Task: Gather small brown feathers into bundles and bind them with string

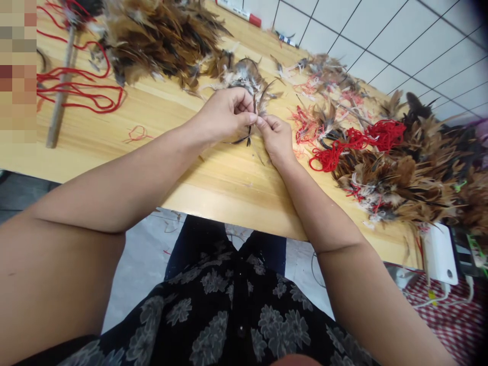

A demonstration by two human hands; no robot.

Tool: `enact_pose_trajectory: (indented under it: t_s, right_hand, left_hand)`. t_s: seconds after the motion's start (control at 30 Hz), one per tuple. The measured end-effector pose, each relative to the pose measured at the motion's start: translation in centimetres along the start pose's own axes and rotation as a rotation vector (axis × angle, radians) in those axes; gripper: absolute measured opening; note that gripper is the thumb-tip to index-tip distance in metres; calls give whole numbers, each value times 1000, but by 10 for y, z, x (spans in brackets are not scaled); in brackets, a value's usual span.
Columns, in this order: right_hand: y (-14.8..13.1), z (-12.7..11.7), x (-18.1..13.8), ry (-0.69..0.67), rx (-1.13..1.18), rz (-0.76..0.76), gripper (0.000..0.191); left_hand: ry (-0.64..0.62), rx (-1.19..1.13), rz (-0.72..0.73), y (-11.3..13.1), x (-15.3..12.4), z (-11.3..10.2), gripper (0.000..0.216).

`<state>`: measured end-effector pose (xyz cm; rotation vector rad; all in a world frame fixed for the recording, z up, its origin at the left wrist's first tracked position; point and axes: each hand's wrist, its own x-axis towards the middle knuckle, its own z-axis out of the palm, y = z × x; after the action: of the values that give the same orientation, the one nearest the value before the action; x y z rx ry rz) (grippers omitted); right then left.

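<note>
Pinching dark feathers point(254, 109) between left hand point(225, 113) and right hand point(277, 136).

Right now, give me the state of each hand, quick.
Left hand: closed, fingers pinching a small bunch of thin dark brown feathers.
Right hand: closed, pinching the same bunch of feathers.

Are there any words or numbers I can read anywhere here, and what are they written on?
No text can be read anywhere.
The red-and-white marker at the far edge of the table: print, if any, too blurred to read.
The white box at the right: no label shows.
The dark feathers pinched by the left hand and the right hand: no writing.
</note>
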<state>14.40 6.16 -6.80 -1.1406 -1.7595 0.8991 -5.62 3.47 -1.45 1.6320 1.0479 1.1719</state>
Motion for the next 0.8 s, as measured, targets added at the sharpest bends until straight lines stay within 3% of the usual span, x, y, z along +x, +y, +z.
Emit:
enact_pose_trajectory:
  t_s: [0.1,0.27,0.67,0.8]
  right_hand:
    - [-9,-1,-2,-9,61,23,70]
    - [-22,-3,-5,-55,120,50,63]
    - [-22,-1,-5,-92,86,15,60]
    - [-22,0,-5,-68,59,5,62]
  left_hand:
    - [-42,2,-2,-4,0,-6,21]
    - [-31,27,-7,-1,0,-6,25]
    - [-118,-183,-114,13,-2,-1,18]
    - [-108,-160,-88,15,-2,0,15]
